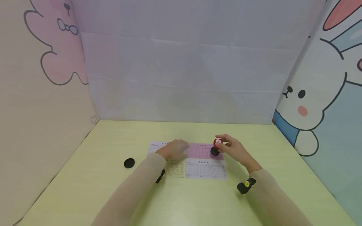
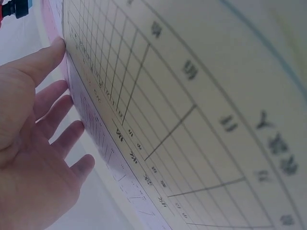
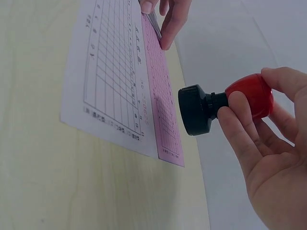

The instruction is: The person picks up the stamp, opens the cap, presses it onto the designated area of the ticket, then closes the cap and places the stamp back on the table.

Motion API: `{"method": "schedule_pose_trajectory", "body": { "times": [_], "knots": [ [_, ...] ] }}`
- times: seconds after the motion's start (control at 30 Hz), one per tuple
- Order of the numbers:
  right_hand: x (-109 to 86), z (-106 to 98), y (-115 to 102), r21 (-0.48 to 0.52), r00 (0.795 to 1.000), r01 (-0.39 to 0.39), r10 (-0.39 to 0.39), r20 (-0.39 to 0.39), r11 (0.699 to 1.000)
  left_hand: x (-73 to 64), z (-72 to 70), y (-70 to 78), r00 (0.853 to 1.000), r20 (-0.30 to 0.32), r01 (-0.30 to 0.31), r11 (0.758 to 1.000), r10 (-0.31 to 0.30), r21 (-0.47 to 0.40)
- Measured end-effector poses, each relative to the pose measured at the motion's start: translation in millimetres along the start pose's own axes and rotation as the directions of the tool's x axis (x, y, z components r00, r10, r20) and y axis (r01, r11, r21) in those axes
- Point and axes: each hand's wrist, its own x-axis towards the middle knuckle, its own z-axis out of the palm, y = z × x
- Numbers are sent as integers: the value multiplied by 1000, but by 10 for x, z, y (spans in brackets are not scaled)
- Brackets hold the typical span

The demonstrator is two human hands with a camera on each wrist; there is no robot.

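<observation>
My right hand (image 1: 237,153) grips a round stamp (image 3: 249,96) by its red handle, with the thumb and fingertips around it. The stamp's black base (image 3: 195,110) faces the pink form (image 1: 199,151) and appears lifted above its right part. My left hand (image 1: 176,149) is over the inner edges of the upper forms, somewhat blurred in the head view. Its fingers look loosely extended in the left wrist view, near the paper edges; whether they touch is hard to tell. Below lie a yellowish form (image 1: 176,169) and a white form (image 1: 205,169).
Another white form (image 1: 154,145) lies at the upper left, partly hidden by my left hand. A round black lid (image 1: 129,163) sits on the pale yellow table (image 1: 181,201) to the left. Walls (image 1: 183,78) with cartoon prints enclose the back and sides.
</observation>
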Motion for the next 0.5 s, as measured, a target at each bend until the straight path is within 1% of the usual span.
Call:
{"method": "schedule_pose_trajectory", "body": {
  "times": [0.2,0.5],
  "knots": [
    [30,-2,40,-19,1000,-7,7,11,1000,-11,-7,-2,1000,3,8,999,-8,-38],
    [65,0,77,-34,1000,-6,7,28,999,-13,-22,2,1000,3,1,999,-1,-38]
  ]
}}
